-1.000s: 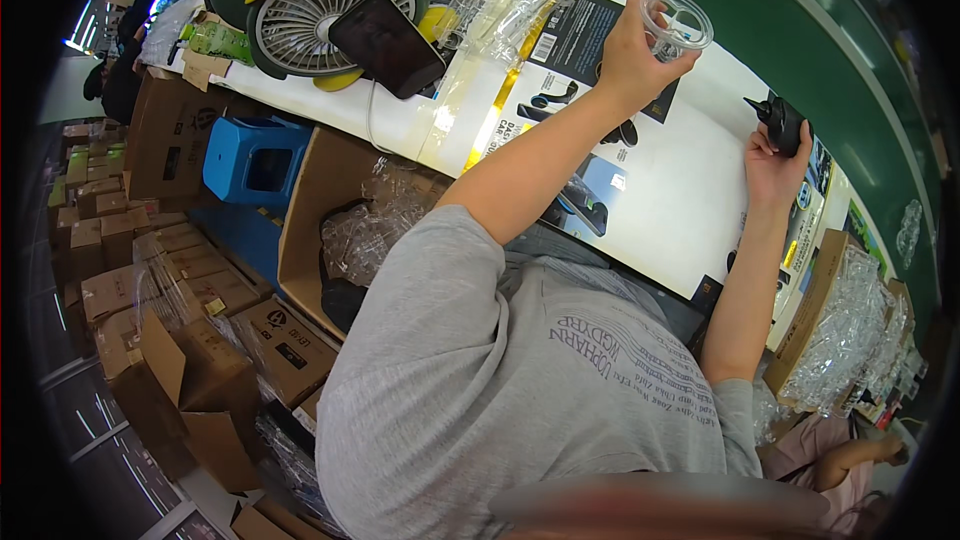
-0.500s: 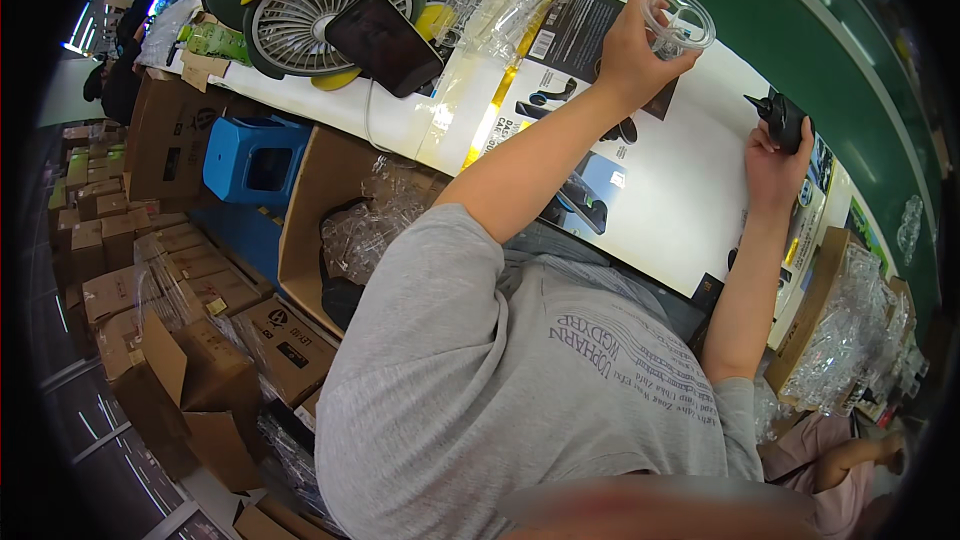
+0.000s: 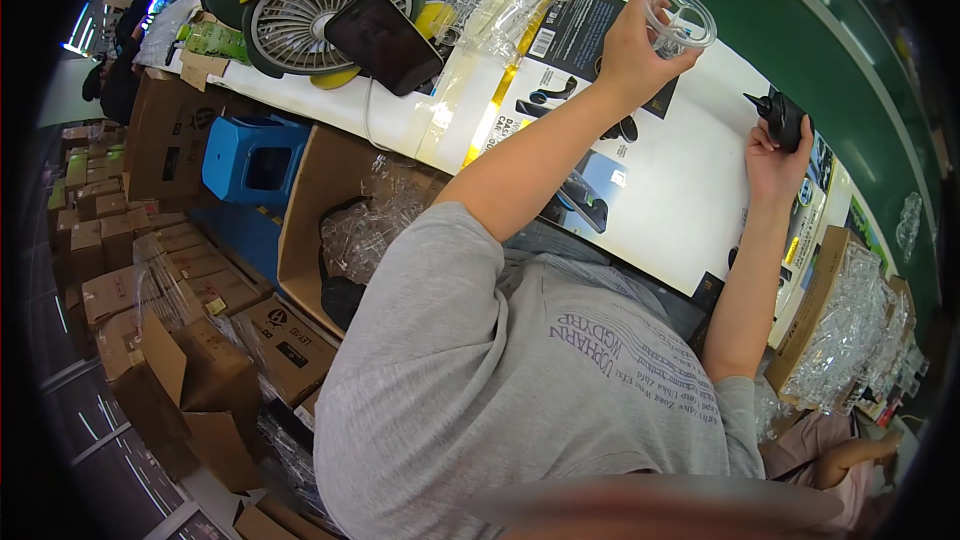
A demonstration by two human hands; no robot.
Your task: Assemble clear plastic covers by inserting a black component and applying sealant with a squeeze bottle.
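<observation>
Head view: right of the fan (image 3: 305,15), a clear cup (image 3: 692,30) is held in the left hand (image 3: 635,52) and, farther right, a black bottle (image 3: 786,124) in the right hand (image 3: 773,166), fingers curled round both; holding seems in hand, steadiness called for next

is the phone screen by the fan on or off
Apparently off: the phone screen is dark, with nothing lit on it.

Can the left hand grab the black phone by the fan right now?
Probably not as it is: the left hand holds a clear round container. Clear plastic pieces also lie between that hand and the black phone, though nothing seems to cover the phone.
</observation>
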